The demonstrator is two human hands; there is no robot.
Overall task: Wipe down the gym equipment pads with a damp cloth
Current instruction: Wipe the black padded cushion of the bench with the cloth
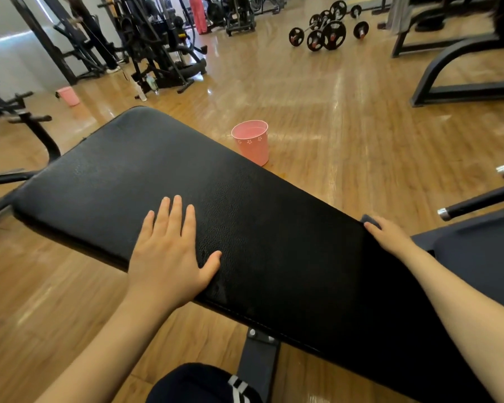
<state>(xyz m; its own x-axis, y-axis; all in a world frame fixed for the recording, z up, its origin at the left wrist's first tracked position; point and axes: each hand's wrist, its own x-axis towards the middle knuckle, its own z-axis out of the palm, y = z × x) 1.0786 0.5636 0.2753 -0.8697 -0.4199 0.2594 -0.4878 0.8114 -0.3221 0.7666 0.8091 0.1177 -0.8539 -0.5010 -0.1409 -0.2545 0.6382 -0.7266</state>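
Bench pad [186,181]: black, padded, angled across the wooden floor; the surface to be wiped. Left hand [169,251]: fingers straight and spread, flat on the pad by its near edge, probably bracing it. Right hand [390,235]: at the pad's far right edge, curled over a dark cloth [368,219], mostly hidden, likely wiping that edge. Pink bucket [252,142]: on the floor beyond the far edge, presumably for rinsing.

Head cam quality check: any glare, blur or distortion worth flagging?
Head view: strong window glare streaks the wooden floor; wide-angle bending at the edges, with smear on the bars at right; bench pad and left hand sharp; pad's near right end lost in dark.
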